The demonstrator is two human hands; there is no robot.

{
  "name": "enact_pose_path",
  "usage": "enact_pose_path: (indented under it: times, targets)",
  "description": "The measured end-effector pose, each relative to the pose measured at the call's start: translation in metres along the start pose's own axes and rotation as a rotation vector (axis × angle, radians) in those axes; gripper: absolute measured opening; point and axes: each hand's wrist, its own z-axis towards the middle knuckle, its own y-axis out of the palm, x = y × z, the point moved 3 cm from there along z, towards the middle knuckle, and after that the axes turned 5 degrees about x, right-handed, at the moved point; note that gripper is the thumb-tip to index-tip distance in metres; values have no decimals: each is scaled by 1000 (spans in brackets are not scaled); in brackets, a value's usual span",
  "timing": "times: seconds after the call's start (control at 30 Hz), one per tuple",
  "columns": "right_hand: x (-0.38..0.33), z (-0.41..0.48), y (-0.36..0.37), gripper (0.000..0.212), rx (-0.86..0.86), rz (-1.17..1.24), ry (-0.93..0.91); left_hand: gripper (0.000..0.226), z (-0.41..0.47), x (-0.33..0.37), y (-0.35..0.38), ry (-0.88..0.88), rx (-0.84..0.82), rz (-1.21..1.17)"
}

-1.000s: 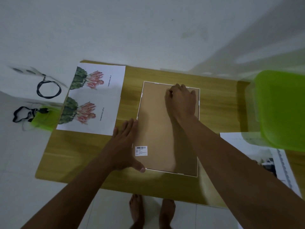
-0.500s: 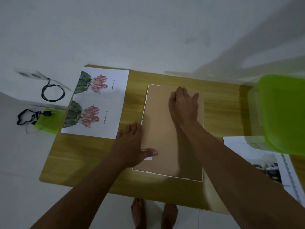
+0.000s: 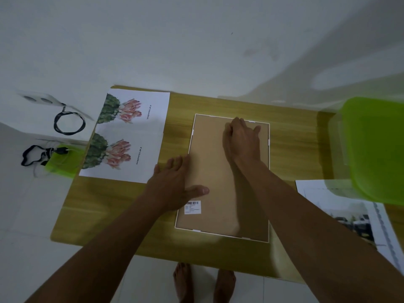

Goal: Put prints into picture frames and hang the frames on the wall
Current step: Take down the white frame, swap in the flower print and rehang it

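A white picture frame [image 3: 218, 176] lies face down on the wooden table [image 3: 122, 215], its brown backing board up, with a barcode sticker [image 3: 192, 207] near its lower left corner. My left hand [image 3: 175, 184] lies flat on the frame's left edge, thumb across the board. My right hand [image 3: 241, 141] presses on the upper part of the board, fingers reaching toward the top edge. A sheet with two cactus-flower prints [image 3: 125, 134] lies to the left of the frame. Another print [image 3: 354, 217] lies at the table's right, partly under my right arm.
A green plastic box [image 3: 376, 147] stands at the right end of the table. The white wall rises just behind the table. On the floor at left are a coiled black cable [image 3: 68, 123] and a small green object [image 3: 63, 160] with cords. My bare feet show below the table.
My left hand has slid up the frame's left edge, uncovering the barcode sticker. The right hand stays pressed near the board's top. The view has shifted slightly.
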Motion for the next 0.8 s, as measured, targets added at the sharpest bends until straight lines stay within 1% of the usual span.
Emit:
enact_pose_path:
  times: [0.17,0.23,0.33,0.4,0.53,0.63,0.7,0.8]
  targets:
    - [0,-5,-3,15,99,89,-16,94,3,-2,3,-23,30,-29]
    - [0,-5,-4,15,102,115,-7,88,4,-1,2,-37,56,-33]
    - [0,-5,-5,16,118,125,-16,70,11,3,-9,-44,215,-30]
    - [1,-6,-6,16,142,126,-40,58,15,7,-19,-71,317,-95]
    - [5,-3,-10,17,145,128,-21,63,17,15,-23,-116,394,-212]
    - [4,-2,-13,18,127,103,-33,62,18,16,-16,-159,448,-399]
    - [5,-1,-12,19,83,100,-44,62,20,15,-13,-204,449,-525]
    - [9,0,-19,21,7,116,-80,62,23,14,-11,-231,418,-599]
